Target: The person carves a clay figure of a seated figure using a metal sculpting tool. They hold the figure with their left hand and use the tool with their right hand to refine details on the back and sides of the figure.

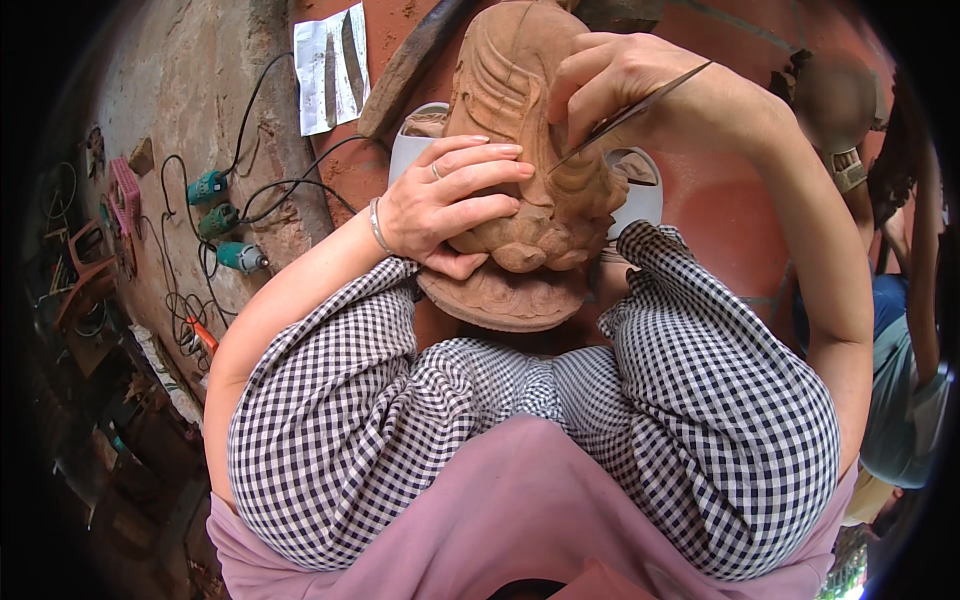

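Observation:
A brown carved statue (497, 95) with folded drapery stands between my knees, its rounded lower part above a disc-like carved base (505, 298). It looks like wood. My left hand (440, 200) lies on its left side, fingers stretched flat over the surface and the thumb lower down. In my right hand (615, 85) is a slim, dark, pointed carving tool (660, 94), pinched between the fingers. Its lower tip slants down to the drapery near my left fingertips. The part of the statue behind my right hand is hidden.
White slippers (637, 212) show beside the statue on red floor tiles. At left, green power tools (241, 257) with black cords lie on a worn ledge. A paper sheet (318, 100) bears dark slim pieces near a wooden length (398, 75). Another person (900, 420) is at right.

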{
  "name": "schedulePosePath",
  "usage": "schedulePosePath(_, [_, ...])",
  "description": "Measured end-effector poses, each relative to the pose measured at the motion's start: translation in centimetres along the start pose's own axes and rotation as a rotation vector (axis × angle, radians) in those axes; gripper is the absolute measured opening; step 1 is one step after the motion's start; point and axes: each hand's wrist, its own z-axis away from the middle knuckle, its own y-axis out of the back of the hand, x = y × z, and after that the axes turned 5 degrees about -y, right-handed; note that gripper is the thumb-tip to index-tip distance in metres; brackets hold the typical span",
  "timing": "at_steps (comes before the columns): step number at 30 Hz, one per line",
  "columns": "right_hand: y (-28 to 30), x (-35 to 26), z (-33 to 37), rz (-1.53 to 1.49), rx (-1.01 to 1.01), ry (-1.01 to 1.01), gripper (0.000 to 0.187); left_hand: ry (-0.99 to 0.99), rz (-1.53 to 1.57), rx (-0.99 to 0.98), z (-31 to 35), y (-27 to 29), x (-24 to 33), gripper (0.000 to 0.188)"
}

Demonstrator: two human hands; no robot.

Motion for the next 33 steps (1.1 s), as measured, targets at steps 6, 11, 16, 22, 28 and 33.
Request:
schedulePosePath(6, [-0.2, -0.5, -0.1, -0.093, 0.04, -0.163, 0.016, -0.004, 0.014, 0.01, 0.1, -0.1, -0.2, 0.051])
schedulePosePath(11, [-0.2, -0.3, -0.2, 0.1, 0.008, 0.033, 0.018, -0.001, 0.0, 0.007, -0.1, 0.0, 0.0, 0.051])
schedulePosePath(16, [-0.5, -0.3, 0.0, -0.005, 0.091, -0.02, 0.018, -0.004, -0.001, 0.01, -0.1, 0.0, -0.1, 0.051])
schedulePosePath(22, [-0.5, -0.9, -0.2, -0.025, 0.08, -0.072, 0.022, -0.008, 0.004, 0.01, 0.0, 0.0, -0.1, 0.05])
schedulePosePath(28, [-0.2, -1.5, -0.2, 0.003, 0.044, -0.093, 0.023, -0.006, -0.006, 0.006, 0.1, 0.0, -0.1, 0.051])
schedulePosePath(33, [-1.3, -0.5, 0.6, -0.14, 0.168, -0.177, 0.016, 0.0, 0.001, -0.006, 0.3, 0.0, -0.2, 0.05])
